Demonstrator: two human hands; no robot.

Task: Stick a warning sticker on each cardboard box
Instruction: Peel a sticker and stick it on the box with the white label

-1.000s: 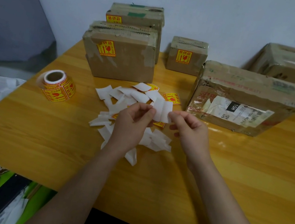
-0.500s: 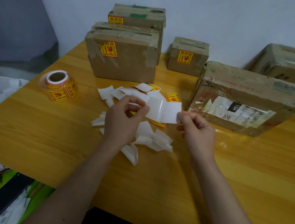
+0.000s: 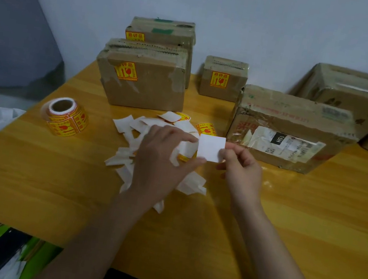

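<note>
Two hands work over a wooden table [image 3: 26,176], peeling a warning sticker apart above a heap of spent backing papers [image 3: 125,161]: the right hand [image 3: 241,173] pinches the right edge of a white square sticker [image 3: 211,147] between thumb and fingertips, its blank side to the camera, while the left hand [image 3: 162,160] pinches a curled strip of backing [image 3: 183,150] at the sticker's left edge, thumb below and fingers curved over the top. Sticker and backing sit between the two hands, raised off the tabletop, just in front of a large cardboard box [image 3: 287,129] bearing a torn white shipping label and no visible yellow sticker. Three boxes farther back already carry yellow-and-red stickers: a front box [image 3: 141,81], a taller box [image 3: 164,33] behind it, and a small box [image 3: 223,79] near the wall. Another box [image 3: 348,96] stands at the far right. Several loose yellow stickers [image 3: 206,128] lie among the papers, and a sticker roll [image 3: 66,117] rests upright near the table's left edge, well apart from the hands. Bare tabletop stretches in front of and to either side of the forearms, down to the near edge
</note>
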